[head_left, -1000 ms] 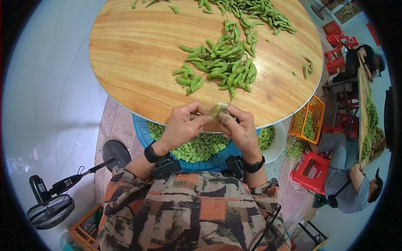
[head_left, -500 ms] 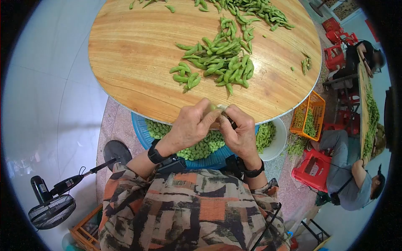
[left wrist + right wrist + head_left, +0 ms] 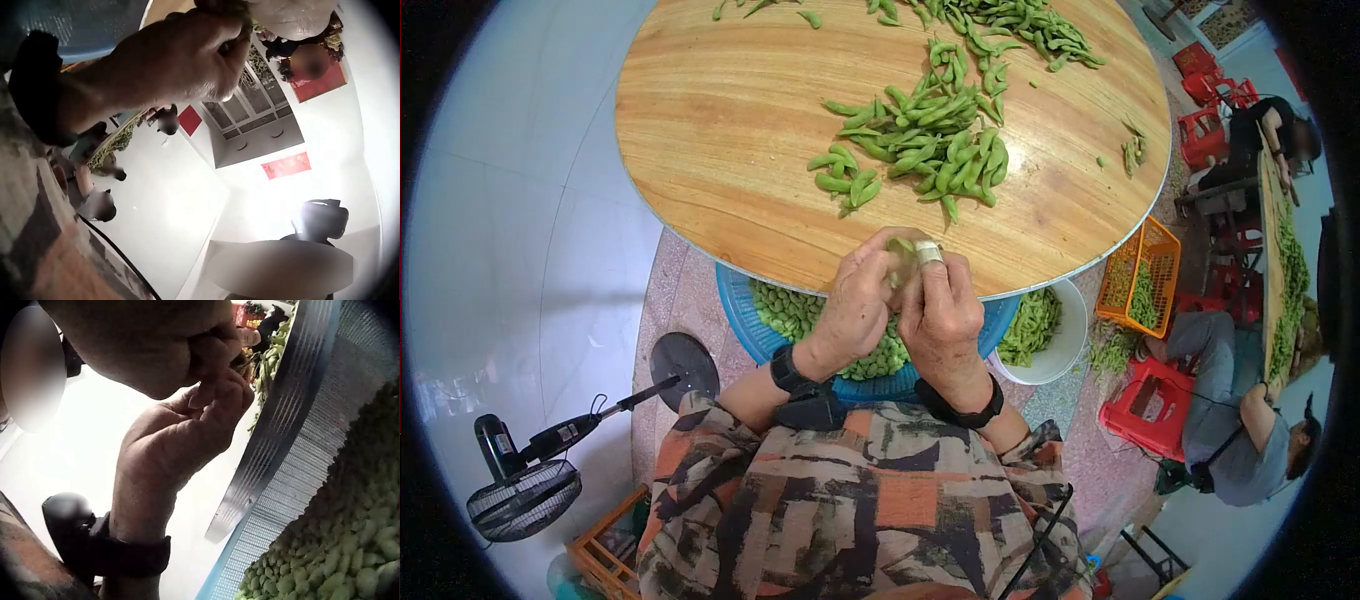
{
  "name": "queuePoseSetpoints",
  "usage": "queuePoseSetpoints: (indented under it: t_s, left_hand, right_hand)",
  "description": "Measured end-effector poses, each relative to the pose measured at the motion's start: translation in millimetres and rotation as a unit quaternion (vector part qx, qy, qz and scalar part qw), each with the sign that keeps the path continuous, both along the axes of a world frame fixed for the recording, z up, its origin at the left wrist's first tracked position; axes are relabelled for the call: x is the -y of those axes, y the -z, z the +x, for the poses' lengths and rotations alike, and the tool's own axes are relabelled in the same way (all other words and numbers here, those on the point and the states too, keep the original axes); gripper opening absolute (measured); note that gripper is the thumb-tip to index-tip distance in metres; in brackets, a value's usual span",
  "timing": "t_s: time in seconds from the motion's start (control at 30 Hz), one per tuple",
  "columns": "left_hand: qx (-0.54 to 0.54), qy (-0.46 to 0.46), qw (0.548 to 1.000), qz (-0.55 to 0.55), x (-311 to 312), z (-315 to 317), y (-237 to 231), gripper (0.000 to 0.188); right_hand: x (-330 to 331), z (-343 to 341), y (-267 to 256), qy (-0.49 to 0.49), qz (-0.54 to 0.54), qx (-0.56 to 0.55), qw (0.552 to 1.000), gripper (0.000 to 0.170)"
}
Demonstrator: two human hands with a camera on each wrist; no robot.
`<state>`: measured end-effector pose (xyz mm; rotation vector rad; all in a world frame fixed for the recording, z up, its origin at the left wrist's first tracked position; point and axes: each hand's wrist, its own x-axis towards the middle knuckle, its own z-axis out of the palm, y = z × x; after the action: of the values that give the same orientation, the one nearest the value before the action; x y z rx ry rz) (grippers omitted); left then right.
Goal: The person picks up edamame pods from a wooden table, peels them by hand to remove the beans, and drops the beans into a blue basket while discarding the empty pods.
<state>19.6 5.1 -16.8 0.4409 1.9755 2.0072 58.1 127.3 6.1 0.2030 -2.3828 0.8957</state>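
My left hand (image 3: 855,308) pinches a green soybean pod (image 3: 901,247) over the near edge of the round wooden table (image 3: 710,150). Close against it, my right hand (image 3: 945,318) has its fingers curled in on the same pod, with a pale wrap (image 3: 928,252) round one finger. Seen from the right wrist, the fingertips of both hands meet and mostly hide the pod. Below them a blue basket (image 3: 738,318) holds many shelled beans (image 3: 337,562). A pile of soybean pods (image 3: 945,150) lies on the table just beyond the hands.
A white bucket (image 3: 1072,345) with green pods or husks stands right of the basket. Further right are an orange crate (image 3: 1168,270), a red stool (image 3: 1145,412) and people at another table. A fan (image 3: 525,500) stands at left. More pods (image 3: 1040,30) lie at the table's far side.
The right hand has moved left and turned its back upward, close to the left hand. The left hand has shifted slightly right, still with a pod. The pile is unchanged.
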Motion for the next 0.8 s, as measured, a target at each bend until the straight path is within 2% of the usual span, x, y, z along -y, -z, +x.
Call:
queuePoseSetpoints:
  t_s: [0.03, 0.07, 0.2, 0.27, 0.3, 0.33, 0.37, 0.4, 0.47, 0.5, 0.57, 0.6, 0.67, 0.7, 0.77, 0.8]
  left_hand:
    - [0.146, -0.032, 0.975, 0.164, -8.7, 3.9, -17.3, 0.025]
    - [0.283, -0.061, 0.902, 0.320, -14.9, 6.7, -26.8, 0.020]
    - [0.303, -0.071, 0.884, 0.350, -20.0, 10.0, -23.9, 0.019]
    - [0.317, -0.035, 0.886, 0.337, -14.1, 7.8, -21.8, 0.025]
    - [0.317, -0.035, 0.886, 0.336, -7.8, 4.6, -21.0, 0.025]
    - [0.303, 0.025, 0.905, 0.299, 1.0, -0.2, -20.3, 0.024]
    - [0.286, 0.084, 0.918, 0.260, 6.6, -4.3, -20.0, 0.023]
    - [0.286, 0.084, 0.918, 0.260, 8.0, -6.6, -23.8, 0.023]
    - [0.238, 0.077, 0.964, 0.090, 11.3, -8.9, -35.2, 0.020]
    - [0.237, 0.076, 0.964, 0.089, 14.7, -12.1, -33.7, 0.020]
    - [0.232, 0.108, 0.965, 0.064, 21.6, -17.9, -28.8, 0.021]
    - [0.233, 0.109, 0.964, 0.064, 22.4, -18.1, -30.2, 0.021]
    - [0.295, 0.118, 0.943, 0.101, 22.5, -18.7, -34.1, 0.023]
    - [0.296, 0.119, 0.943, 0.100, 21.8, -17.4, -30.8, 0.023]
    - [0.326, 0.061, 0.925, 0.185, 18.7, -10.4, -19.3, 0.020]
    - [0.328, 0.060, 0.925, 0.185, 15.8, -6.9, -16.8, 0.020]
  right_hand:
    - [0.3, -0.4, 0.2, 0.008, 0.011, -0.008, 1.000, 0.024]
    - [-0.7, -1.0, 0.5, 0.007, 0.012, -0.009, 1.000, 0.024]
    - [-5.9, -1.0, -1.1, 0.003, -0.026, -0.026, 0.999, 0.023]
    - [-9.5, 0.3, -6.3, 0.001, -0.047, -0.031, 0.998, 0.022]
    - [-13.1, 1.7, -10.7, -0.008, -0.088, 0.014, 0.996, 0.020]
    - [-17.1, 3.1, -12.7, -0.017, -0.129, 0.059, 0.990, 0.018]
    - [-21.7, 3.8, -11.1, -0.016, -0.129, 0.059, 0.990, 0.018]
    - [-27.0, 4.2, -8.3, -0.045, -0.262, 0.149, 0.952, 0.015]
    - [-35.5, 5.8, -8.1, -0.091, -0.479, 0.304, 0.818, 0.011]
    - [-39.1, 4.6, -7.2, -0.093, -0.479, 0.304, 0.818, 0.011]
    - [-43.9, 1.1, -4.0, -0.161, -0.602, 0.349, 0.700, 0.012]
    - [-44.2, -0.2, -3.0, -0.159, -0.603, 0.348, 0.700, 0.012]
    - [-43.9, -2.9, -1.5, -0.166, -0.649, 0.342, 0.659, 0.012]
    - [-43.7, -3.5, -1.3, -0.166, -0.649, 0.342, 0.659, 0.012]
    - [-43.1, -4.0, -0.8, -0.150, -0.679, 0.334, 0.637, 0.012]
    - [-42.8, -2.9, 0.6, -0.149, -0.679, 0.335, 0.636, 0.012]
